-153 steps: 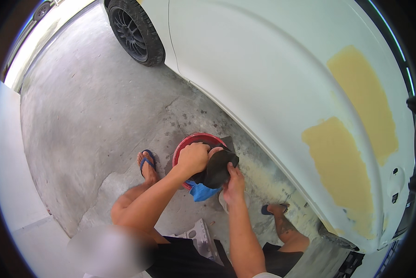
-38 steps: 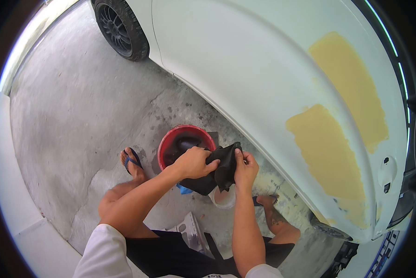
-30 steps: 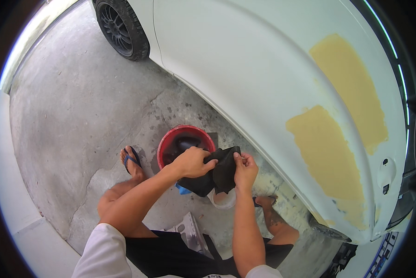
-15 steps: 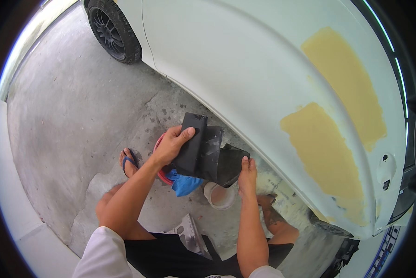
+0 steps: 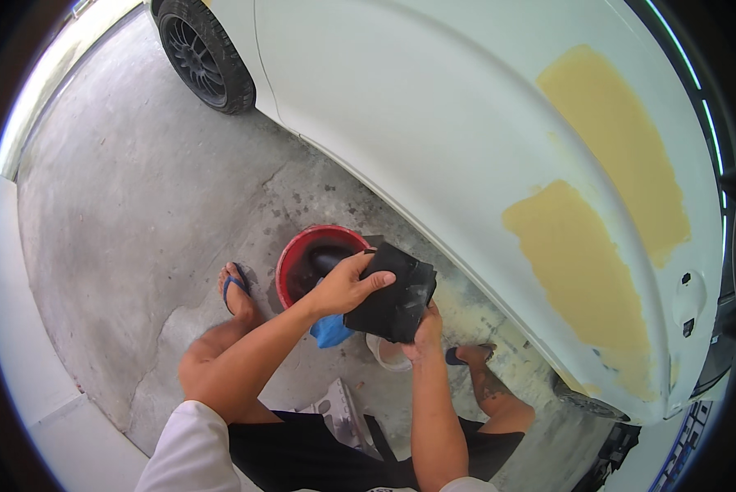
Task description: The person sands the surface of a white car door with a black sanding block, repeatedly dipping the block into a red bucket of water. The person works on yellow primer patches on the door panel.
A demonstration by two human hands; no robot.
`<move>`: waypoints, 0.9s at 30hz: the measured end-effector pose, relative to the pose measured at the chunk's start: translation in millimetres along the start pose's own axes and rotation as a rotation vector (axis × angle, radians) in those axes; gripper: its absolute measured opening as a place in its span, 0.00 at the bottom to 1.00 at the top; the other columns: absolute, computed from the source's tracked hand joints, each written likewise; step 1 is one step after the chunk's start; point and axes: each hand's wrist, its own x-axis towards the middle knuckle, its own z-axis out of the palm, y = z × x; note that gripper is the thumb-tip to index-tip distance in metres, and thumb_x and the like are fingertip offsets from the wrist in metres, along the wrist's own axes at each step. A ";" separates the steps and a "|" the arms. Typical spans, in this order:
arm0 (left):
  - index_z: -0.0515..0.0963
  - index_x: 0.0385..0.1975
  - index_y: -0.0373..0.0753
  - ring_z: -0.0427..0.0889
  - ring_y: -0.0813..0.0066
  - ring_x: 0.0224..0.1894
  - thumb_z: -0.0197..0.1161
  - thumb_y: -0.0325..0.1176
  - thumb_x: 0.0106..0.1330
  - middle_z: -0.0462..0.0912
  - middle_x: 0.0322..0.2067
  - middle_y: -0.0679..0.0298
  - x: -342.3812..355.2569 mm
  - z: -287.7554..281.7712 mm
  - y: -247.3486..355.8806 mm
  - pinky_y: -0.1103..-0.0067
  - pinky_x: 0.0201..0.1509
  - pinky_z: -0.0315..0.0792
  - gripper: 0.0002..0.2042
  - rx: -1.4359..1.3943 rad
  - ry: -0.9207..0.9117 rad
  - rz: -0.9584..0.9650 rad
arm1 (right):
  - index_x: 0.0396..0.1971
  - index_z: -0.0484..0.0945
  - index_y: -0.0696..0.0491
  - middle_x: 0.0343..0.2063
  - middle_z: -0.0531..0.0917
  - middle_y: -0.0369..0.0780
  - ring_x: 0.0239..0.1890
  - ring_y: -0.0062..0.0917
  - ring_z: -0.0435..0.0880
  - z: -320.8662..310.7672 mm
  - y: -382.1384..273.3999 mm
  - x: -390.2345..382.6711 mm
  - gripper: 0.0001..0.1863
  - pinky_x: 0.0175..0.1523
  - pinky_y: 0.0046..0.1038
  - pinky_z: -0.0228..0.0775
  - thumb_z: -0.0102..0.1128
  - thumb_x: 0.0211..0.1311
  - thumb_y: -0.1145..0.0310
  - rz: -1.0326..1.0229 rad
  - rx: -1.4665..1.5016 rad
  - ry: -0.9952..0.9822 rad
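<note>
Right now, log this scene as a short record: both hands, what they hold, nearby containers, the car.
Left hand: grips black sheets, thumb on top
Right hand: at their lower right edge, fingers partly hidden
Red bucket: on the floor, dark object inside
Pale tub: on the floor, partly hidden
Car: white, two large tan patches

2 bare forearms (image 5: 278, 339) extended forward, left hand (image 5: 347, 289) gripping, thumb (image 5: 376, 281) on top, right hand (image 5: 425, 334) lower, partly hidden
</note>
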 end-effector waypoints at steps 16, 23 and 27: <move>0.82 0.53 0.30 0.88 0.72 0.43 0.71 0.56 0.70 0.89 0.42 0.60 -0.2 -60.4 37.5 0.74 0.48 0.80 0.30 0.299 0.067 -0.393 | 0.74 0.65 0.53 0.60 0.81 0.45 0.56 0.33 0.84 -23.7 -12.8 2.6 0.30 0.59 0.34 0.79 0.52 0.73 0.83 -0.199 -0.438 0.306; 0.82 0.46 0.28 0.84 0.45 0.47 0.68 0.48 0.71 0.79 0.49 0.48 -9.1 -15.7 17.0 0.62 0.50 0.79 0.23 0.916 0.259 -0.114 | 0.79 0.58 0.50 0.66 0.76 0.44 0.61 0.30 0.81 -16.1 10.8 0.8 0.29 0.65 0.31 0.74 0.43 0.82 0.74 -0.089 -0.155 0.327; 0.80 0.45 0.28 0.83 0.43 0.50 0.66 0.47 0.72 0.76 0.55 0.46 -19.4 14.5 23.6 0.57 0.53 0.78 0.22 0.973 0.387 -0.073 | 0.80 0.57 0.49 0.67 0.75 0.43 0.62 0.29 0.79 -1.0 27.1 1.0 0.29 0.66 0.31 0.72 0.45 0.84 0.68 -0.170 -0.152 0.282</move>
